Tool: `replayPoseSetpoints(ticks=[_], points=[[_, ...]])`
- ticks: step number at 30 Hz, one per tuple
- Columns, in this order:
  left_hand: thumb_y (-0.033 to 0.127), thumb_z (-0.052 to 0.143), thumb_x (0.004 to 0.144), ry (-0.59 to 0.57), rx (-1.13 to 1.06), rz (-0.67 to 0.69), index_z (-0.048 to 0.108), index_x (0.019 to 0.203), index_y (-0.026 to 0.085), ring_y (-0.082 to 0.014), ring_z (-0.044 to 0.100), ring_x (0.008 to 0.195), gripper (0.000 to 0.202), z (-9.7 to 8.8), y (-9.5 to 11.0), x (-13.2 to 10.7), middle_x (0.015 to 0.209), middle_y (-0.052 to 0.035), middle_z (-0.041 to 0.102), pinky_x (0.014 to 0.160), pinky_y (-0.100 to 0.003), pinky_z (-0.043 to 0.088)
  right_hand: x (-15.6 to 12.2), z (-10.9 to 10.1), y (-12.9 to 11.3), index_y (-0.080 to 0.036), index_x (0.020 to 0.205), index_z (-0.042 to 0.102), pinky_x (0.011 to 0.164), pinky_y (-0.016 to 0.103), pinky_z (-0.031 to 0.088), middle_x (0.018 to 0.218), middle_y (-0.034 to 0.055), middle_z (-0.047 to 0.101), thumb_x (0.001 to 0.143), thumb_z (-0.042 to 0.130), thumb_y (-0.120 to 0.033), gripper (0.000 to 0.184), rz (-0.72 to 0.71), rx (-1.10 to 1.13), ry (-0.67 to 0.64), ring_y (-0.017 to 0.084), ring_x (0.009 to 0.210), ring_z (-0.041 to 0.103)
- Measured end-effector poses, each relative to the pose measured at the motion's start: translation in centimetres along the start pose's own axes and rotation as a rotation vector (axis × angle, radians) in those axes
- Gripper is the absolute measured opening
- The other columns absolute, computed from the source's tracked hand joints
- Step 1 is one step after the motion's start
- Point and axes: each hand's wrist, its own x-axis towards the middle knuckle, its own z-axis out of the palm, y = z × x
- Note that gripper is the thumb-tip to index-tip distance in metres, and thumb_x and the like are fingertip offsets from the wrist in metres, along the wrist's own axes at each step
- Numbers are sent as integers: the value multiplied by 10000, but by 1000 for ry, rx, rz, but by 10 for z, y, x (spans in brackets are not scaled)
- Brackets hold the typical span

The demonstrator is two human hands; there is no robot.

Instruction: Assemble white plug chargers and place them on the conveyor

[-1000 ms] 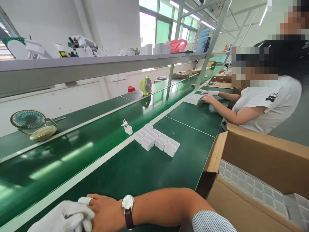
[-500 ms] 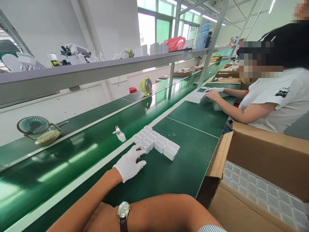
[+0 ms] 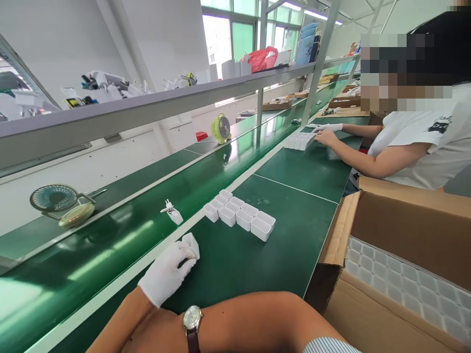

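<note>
My left hand (image 3: 167,272), in a white glove, grips a small white plastic box (image 3: 192,245) between thumb and fingers. The box is tilted, low over the green worktop close to its pale edge strip. Ahead and to the right, several like boxes (image 3: 227,215) stand close together in rows, open side up. My right arm, with a watch (image 3: 192,318) on the wrist, crosses the bottom of the view. Of my right hand (image 3: 158,333) only bare skin near the wrist shows; its fingers are hidden behind my left forearm and the frame's lower edge.
Left of the worktop, a white box with a plug (image 3: 172,214) lies on the green conveyor belt (image 3: 121,235). Small fans (image 3: 221,128) stand beyond it under a shelf (image 3: 147,105). An open carton (image 3: 397,294) with white boxes is at right. A co-worker's hands (image 3: 326,133) touch other boxes.
My left hand has closed on one box of the group and drawn it back toward me and to the left. The box with the plug has shifted slightly left and nearer.
</note>
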Motion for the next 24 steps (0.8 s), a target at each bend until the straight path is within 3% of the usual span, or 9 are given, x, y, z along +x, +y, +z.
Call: replayPoseSetpoints(ticks=[3, 5, 9, 14, 17, 20, 24], points=[[303, 522, 943, 84, 45, -98, 697, 883, 248, -198, 660, 920, 193, -22, -25, -52, 985, -45, 708, 864, -342, 550, 1, 4, -5, -158, 868, 697, 744, 319, 526, 905, 79, 752, 929, 614, -425, 286, -29, -100, 31, 219, 850, 682], [309, 536, 934, 103, 72, -155, 705, 891, 250, -199, 666, 907, 184, -32, -35, -83, 979, -44, 716, 848, -337, 558, 0, 4, -8, -170, 917, 707, 765, 317, 511, 903, 55, 750, 967, 557, -457, 328, -119, -122, 46, 207, 833, 672], [274, 542, 918, 126, 99, -196, 721, 853, 246, -198, 676, 876, 193, -39, -34, -122, 949, -54, 719, 832, -338, 568, -3, 4, -11, -208, 795, 720, 726, 274, 492, 850, 8, 746, 949, 610, -427, 289, -330, -120, -21, 163, 747, 647], [318, 623, 857, 299, 60, -308, 714, 938, 238, -193, 652, 890, 145, -48, -28, -132, 1160, -72, 659, 779, -346, 566, -5, 10, -10, -206, 863, 743, 806, 272, 510, 841, 15, 753, 988, 547, -396, 301, -292, -88, 46, 162, 799, 671], [376, 661, 806, 422, -12, -503, 633, 1180, 204, -152, 593, 709, 413, -47, -31, -128, 1003, -51, 645, 668, -331, 547, -5, 12, -9, -187, 870, 747, 897, 269, 497, 855, 36, 759, 984, 557, -354, 277, -303, -50, 44, 160, 898, 687], [401, 697, 749, 424, -98, -654, 516, 1346, 152, -151, 568, 638, 671, -34, -37, -123, 787, 23, 586, 653, -333, 529, -6, 13, -9, -181, 894, 750, 918, 277, 493, 858, 47, 759, 992, 535, -348, 290, -292, -19, 23, 160, 913, 689], [400, 688, 750, 375, -156, -705, 490, 1389, 153, -175, 592, 679, 714, -16, -41, -118, 791, 20, 605, 703, -358, 520, -7, 18, -9, -180, 887, 753, 881, 291, 508, 817, 44, 749, 986, 537, -396, 321, -263, -12, -17, 174, 852, 686]])
